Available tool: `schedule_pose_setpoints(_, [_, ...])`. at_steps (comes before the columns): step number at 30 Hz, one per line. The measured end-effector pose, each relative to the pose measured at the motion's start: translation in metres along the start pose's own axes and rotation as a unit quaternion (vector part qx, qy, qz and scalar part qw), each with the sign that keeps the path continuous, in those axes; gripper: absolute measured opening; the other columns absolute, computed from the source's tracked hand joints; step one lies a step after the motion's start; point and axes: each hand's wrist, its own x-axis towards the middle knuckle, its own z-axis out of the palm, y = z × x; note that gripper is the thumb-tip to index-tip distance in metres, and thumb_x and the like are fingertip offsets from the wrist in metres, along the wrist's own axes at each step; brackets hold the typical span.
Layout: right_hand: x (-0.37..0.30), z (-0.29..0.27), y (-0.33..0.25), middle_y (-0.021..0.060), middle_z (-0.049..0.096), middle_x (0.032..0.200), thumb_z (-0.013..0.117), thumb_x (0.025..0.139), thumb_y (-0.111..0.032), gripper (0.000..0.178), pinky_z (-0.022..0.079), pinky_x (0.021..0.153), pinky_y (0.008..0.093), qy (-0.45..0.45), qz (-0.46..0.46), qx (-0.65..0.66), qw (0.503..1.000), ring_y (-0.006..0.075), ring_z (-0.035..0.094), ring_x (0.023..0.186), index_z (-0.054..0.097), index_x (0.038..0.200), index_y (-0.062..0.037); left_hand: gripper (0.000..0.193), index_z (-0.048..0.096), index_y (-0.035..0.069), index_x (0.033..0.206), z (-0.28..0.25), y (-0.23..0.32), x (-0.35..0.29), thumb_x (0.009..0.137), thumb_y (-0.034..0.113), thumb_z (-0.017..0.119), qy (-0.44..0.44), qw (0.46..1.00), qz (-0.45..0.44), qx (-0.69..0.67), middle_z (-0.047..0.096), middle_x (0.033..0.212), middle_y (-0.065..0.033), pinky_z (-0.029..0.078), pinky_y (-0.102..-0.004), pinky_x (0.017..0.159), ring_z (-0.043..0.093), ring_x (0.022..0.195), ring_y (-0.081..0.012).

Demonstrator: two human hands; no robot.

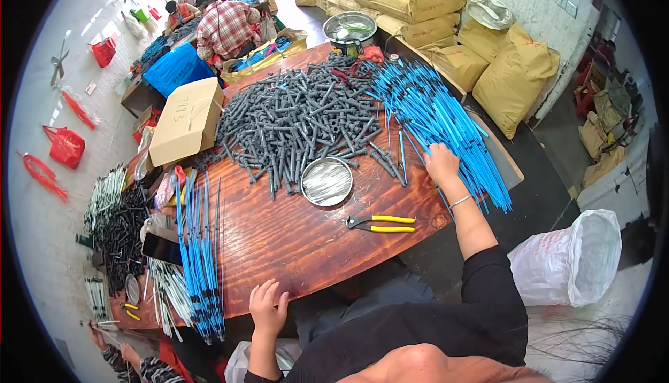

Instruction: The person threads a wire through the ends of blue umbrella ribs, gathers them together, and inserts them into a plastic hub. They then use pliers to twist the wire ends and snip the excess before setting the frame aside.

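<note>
My left hand [269,308] is held at the near table edge, fingers apart, with nothing in it. My right hand [443,164] reaches to the left side of a large heap of thin blue rods [446,115] with black fittings. Its fingers are curled closed at a blue rod that slants toward the near edge; the fingertips are partly hidden. Left of that hand lies a big pile of grey plastic tubes [300,118]. In front of the pile stands a round metal dish [326,182] of thin whitish pins. Nearer me lie cutting pliers [382,223] with yellow handles.
A bundle of blue rods [198,258] lies at the table's left, beside a phone [161,248] and black parts [124,219]. An open cardboard box [185,122] stands behind. At right are a white sack [568,261] and yellow sacks [519,76]. Other people work at left.
</note>
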Motion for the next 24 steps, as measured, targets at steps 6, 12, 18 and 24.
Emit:
schedule_pose_setpoints(6, [-0.044, -0.023, -0.113, 0.0129, 0.058, 0.078, 0.059, 0.074, -0.013, 0.007, 0.047, 0.067, 0.0410, 0.012, -0.243, 0.311, 0.919, 0.0297, 0.058, 0.075, 0.060, 0.075, -0.0063, 0.030, 0.058, -0.001, 0.104, 0.017, -0.035, 0.052, 0.075, -0.004, 0.057, 0.125, 0.990, -0.028, -0.057, 0.059, 0.105, -0.0187, 0.042, -0.0376, 0.091, 0.056, 0.100, -0.0318])
schedule_pose_setpoints(12, [-0.157, -0.037, -0.292, 0.0113, 0.048, 0.130, 0.059, 0.084, -0.039, 0.072, 0.042, 0.094, 0.0367, -0.629, -0.050, 0.678, 0.376, 0.0272, 0.046, 0.118, 0.028, 0.137, -0.0021, 0.019, 0.057, 0.003, 0.102, -0.026, -0.081, 0.247, 0.084, 0.010, 0.056, 0.315, 0.448, -0.160, -0.821, 0.061, 0.098, -0.0072, 0.047, -0.0329, 0.074, 0.058, 0.085, -0.0173])
schedule_pose_setpoints(18, [-0.219, -0.066, -0.306, 0.0082, 0.050, 0.128, 0.059, 0.084, -0.044, 0.066, 0.047, 0.085, 0.0352, -0.710, 0.215, 0.669, 0.048, 0.0227, 0.053, 0.109, 0.036, 0.134, -0.0071, 0.013, 0.057, 0.004, 0.095, 0.017, -0.085, 0.288, 0.083, 0.008, 0.053, 0.458, 0.724, -0.151, -0.493, 0.061, 0.087, -0.0080, 0.048, -0.0362, 0.070, 0.058, 0.080, -0.0215])
schedule_pose_setpoints(24, [-0.169, -0.089, -0.251, 0.0167, 0.064, 0.102, 0.066, 0.076, -0.043, 0.054, 0.049, 0.075, 0.0355, -0.604, -0.453, 0.517, 0.405, 0.0239, 0.064, 0.083, 0.057, 0.112, -0.0030, 0.013, 0.058, 0.009, 0.083, 0.064, 0.003, 0.253, 0.071, 0.008, 0.060, 0.085, 0.882, 0.434, 0.161, 0.058, 0.079, -0.0041, 0.042, -0.0402, 0.080, 0.056, 0.072, -0.0218])
